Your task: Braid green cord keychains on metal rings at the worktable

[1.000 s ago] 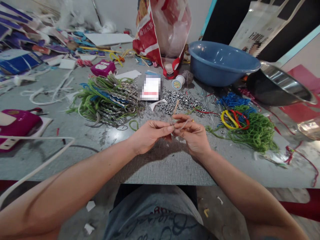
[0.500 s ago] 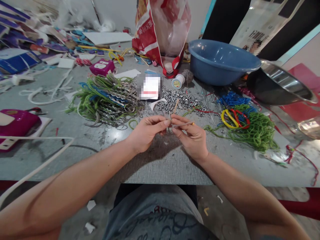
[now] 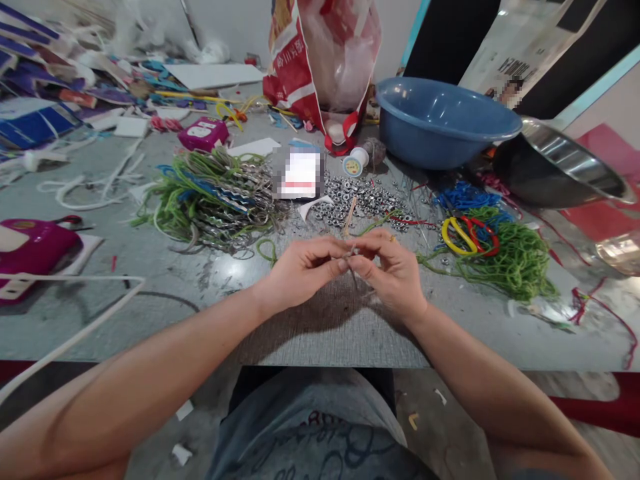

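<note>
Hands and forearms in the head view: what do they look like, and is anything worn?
The left hand and right hand are ungloved; the forearms are bare where visible. A small gold-coloured ring circles a right-hand finger. The shirt is grey, with dark script and red lettering.

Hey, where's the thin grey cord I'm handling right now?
In the head view, the grey cord is just right of centre, held between your left hand and right hand, nearer you than the scattered metal bits.

The grey table (image 3: pixel 320 350) carries tangled green cord (image 3: pixel 523 263), small metal pieces (image 3: pixel 345 199), a spool (image 3: pixel 353 165) and a blue basin (image 3: pixel 443 155).
</note>
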Tool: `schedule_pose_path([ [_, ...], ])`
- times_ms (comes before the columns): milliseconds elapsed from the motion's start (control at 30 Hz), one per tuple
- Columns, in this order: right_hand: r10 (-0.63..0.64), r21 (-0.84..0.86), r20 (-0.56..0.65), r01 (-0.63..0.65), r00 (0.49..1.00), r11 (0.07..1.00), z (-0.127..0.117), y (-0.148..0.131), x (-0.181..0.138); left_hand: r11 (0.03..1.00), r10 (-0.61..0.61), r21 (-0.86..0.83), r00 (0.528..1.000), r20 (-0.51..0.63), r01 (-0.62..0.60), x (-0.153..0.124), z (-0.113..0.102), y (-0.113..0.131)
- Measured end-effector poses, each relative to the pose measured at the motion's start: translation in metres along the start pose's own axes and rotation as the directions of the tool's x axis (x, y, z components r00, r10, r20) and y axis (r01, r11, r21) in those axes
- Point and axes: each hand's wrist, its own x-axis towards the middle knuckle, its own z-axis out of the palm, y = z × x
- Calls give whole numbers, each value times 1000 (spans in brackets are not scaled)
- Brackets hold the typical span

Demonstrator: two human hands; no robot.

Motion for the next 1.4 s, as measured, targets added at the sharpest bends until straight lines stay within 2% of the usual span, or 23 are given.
schedule_pose_path([
  [67, 5, 61, 25, -6, 1000, 998, 2, 1, 0, 993, -116, -19, 991, 71, 118, -1, 1, 1],
  [167, 22, 121, -12, -20, 1000, 992, 3, 3, -1, 951, -256, -129, 950, 177, 280, -3, 2, 1],
  [300, 81, 143, -52, -73, 995, 987, 5, 4, -2, 845, -302, -348, 899, 317, 406, -2, 4, -3],
  [367, 170, 235, 38, -174, 985, 956, 6, 3, -2, 797, -284, -440, 900, 332, 414, -1, 4, -4],
  [433, 275, 349, 208, -333, 939, 876, 7, 2, -2, 758, -256, -526, 917, 306, 387, 1, 1, -3],
  [500, 337, 376, 400, -487, 853, 788, 7, -1, -1, 728, -227, -598, 941, 250, 335, 2, -5, -1],
  [567, 359, 312, 551, -585, 753, 748, 5, -4, 1, 719, -210, -642, 963, 166, 267, 4, -14, 4],
  [600, 367, 268, 601, -611, 710, 745, 3, -6, 2, 715, -201, -660, 972, 122, 231, 5, -18, 6],
  [633, 376, 234, 621, -620, 688, 748, 1, -6, 3, 705, -214, -674, 972, 96, 222, 5, -22, 8],
  [667, 384, 219, 615, -617, 688, 756, -2, -6, 4, 698, -229, -685, 971, 61, 208, 6, -25, 10],
  [767, 406, 247, 512, -582, 757, 774, -16, -1, 9, 704, -272, -694, 960, -63, 154, 9, -32, 14],
  [900, 435, 339, 433, -589, 790, 733, -39, 8, 17, 727, -314, -679, 928, -202, 98, 12, -39, 15],
  [1033, 440, 479, 243, -501, 865, 720, -64, 5, 28, 759, -326, -648, 902, -282, 72, 15, -48, 14],
  [1133, 416, 559, 78, -385, 906, 735, -80, 2, 37, 769, -306, -638, 901, -307, 43, 16, -51, 11],
  [1200, 389, 578, -73, -278, 918, 767, -87, 4, 41, 776, -288, -629, 914, -287, 47, 15, -50, 8],
  [1267, 352, 582, -239, -157, 905, 798, -92, 9, 45, 791, -268, -606, 938, -220, 84, 14, -46, 6],
  [1333, 333, 562, -376, -72, 865, 824, -95, 17, 48, 808, -251, -571, 962, -107, 148, 11, -43, 4],
  [1400, 332, 467, -469, -89, 819, 880, -96, 24, 49, 828, -256, -500, 964, 65, 253, 8, -41, 2],
])
